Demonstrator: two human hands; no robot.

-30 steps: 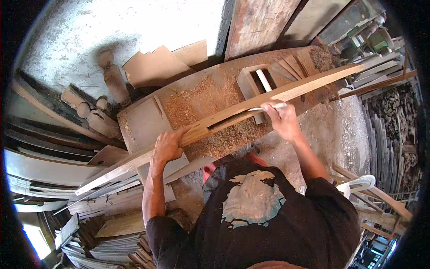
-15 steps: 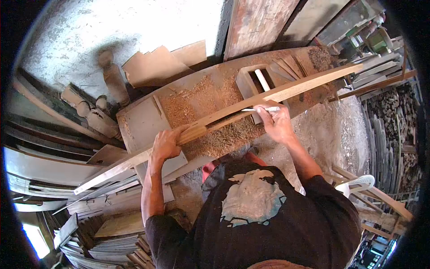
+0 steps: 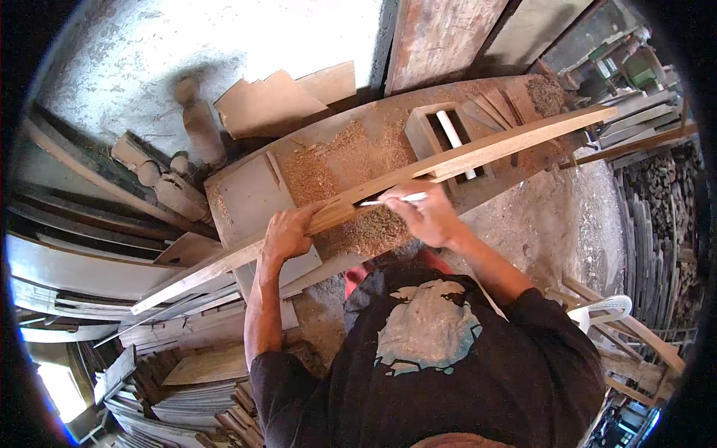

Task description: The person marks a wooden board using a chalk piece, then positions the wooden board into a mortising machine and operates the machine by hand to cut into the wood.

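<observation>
A long wooden beam [image 3: 515, 140] lies slantwise across a workbench [image 3: 343, 123] strewn with shavings. My left hand [image 3: 290, 233] is wrapped round the beam, left of a long slot cut in it. In my right hand [image 3: 426, 214] is a thin white-handled tool [image 3: 407, 198]; its tip is at the left end of the slot. The fingers of my right hand are closed round the handle and partly cover the slot. What kind of tool it is cannot be made out.
Beyond the beam, a box-like wooden frame [image 3: 424, 134] holds a white rod [image 3: 450, 133]. Turned wooden pieces [image 3: 200, 131] and a cardboard sheet [image 3: 269, 104] lean by the wall. Stacked boards [image 3: 202, 403] lie at lower left, and a white chair [image 3: 609, 308] stands at right.
My right hand has moved left along the slot with the tool, nearer to my left hand. My left hand keeps its hold on the beam. The whole view has shifted slightly.
</observation>
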